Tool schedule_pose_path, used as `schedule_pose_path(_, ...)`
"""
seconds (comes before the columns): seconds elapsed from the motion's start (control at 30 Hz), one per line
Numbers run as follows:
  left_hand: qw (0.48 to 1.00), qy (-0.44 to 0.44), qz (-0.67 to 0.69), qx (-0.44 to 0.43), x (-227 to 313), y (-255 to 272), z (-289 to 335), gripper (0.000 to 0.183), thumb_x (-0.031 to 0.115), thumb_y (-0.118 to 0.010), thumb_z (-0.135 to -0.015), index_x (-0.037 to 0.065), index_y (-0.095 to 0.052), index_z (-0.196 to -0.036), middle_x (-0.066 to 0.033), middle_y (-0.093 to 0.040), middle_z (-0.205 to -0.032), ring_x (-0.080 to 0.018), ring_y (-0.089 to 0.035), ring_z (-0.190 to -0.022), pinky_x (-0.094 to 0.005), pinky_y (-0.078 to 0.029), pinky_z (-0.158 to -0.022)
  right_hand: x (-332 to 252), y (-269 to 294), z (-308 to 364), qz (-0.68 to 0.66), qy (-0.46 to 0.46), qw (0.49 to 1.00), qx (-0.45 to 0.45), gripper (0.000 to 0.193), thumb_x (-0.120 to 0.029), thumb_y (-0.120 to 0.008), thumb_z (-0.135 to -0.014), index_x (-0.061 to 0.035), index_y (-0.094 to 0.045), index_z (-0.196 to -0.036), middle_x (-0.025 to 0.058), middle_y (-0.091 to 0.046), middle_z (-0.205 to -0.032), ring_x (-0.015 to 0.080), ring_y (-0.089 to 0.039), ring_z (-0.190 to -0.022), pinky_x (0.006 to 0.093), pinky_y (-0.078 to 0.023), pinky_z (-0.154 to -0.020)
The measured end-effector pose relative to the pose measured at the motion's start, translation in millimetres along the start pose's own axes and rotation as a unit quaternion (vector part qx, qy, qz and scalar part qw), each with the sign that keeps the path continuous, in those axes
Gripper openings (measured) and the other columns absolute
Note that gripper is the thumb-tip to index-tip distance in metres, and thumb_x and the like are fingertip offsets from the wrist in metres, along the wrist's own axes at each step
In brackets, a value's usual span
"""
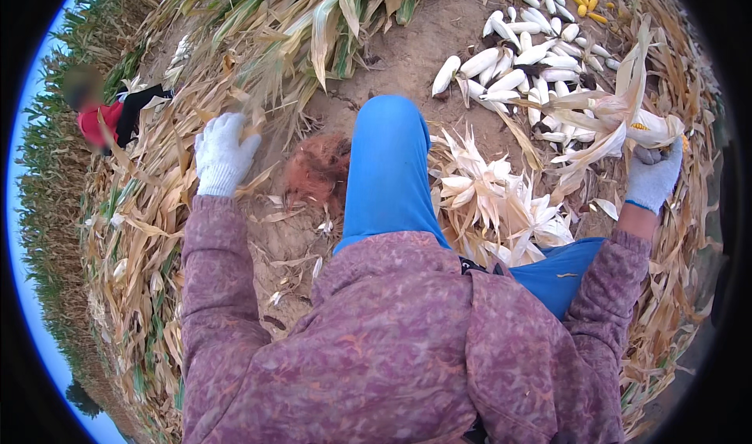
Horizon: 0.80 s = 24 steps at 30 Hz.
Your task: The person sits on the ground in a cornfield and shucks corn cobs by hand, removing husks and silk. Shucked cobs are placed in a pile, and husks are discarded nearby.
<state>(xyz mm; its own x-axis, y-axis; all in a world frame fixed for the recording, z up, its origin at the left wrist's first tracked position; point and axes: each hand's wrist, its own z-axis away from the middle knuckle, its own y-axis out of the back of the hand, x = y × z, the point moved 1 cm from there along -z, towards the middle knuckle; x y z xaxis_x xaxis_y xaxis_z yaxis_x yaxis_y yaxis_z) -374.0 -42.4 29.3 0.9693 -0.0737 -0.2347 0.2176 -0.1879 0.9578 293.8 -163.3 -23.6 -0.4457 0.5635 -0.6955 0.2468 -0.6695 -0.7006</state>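
Head: corn ear [659, 130] sideways in right hand [655, 173].

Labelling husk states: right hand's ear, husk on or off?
On, partly open: long husk leaves spread from the ear in the right hand, with some yellow kernels showing.

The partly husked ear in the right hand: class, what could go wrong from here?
The ear is held by the right hand alone, so it might slip. Its loose husk leaves spread toward the white ears and could snag there. The reddish fibrous clump lies beside the bent knee, which might press on it.
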Motion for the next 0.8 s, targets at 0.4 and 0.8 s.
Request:
schedule_pose_path(0.4, 0.888, -0.294, 0.2, -0.29, 141.1, 8.2, 150.8, 0.044, 0.04, -0.072, -0.099, 0.013, -0.065, -0.132, -0.0148, -0.065, -0.12, -0.0378, -0.065, -0.115, -0.0506, -0.055, -0.095, 7.7, 7.4, -11.2, -0.037, -0.024, 0.998, -0.047, 0.021, -0.032, -0.066, -0.107, -0.0129, -0.07, -0.115, -0.0004, -0.064, -0.086, 0.0084, -0.037, -0.055, 0.0246, -0.031, -0.048)
schedule_pose_path(0.8, 0.915, -0.176, 0.272, -0.242, 121.2, -5.9, 180.7, 0.055, 0.042, -0.077, -0.094, 0.013, -0.061, -0.137, -0.0165, -0.062, -0.126, -0.0392, -0.063, -0.116, -0.0497, -0.053, -0.098, 5.1, 28.3, -24.0, -0.068, -0.01, 0.996, -0.053, 0.027, -0.031, -0.067, -0.107, -0.015, -0.066, -0.129, 0.0016, -0.074, -0.109, 0.0042, -0.056, -0.067, 0.0196, -0.031, -0.047)
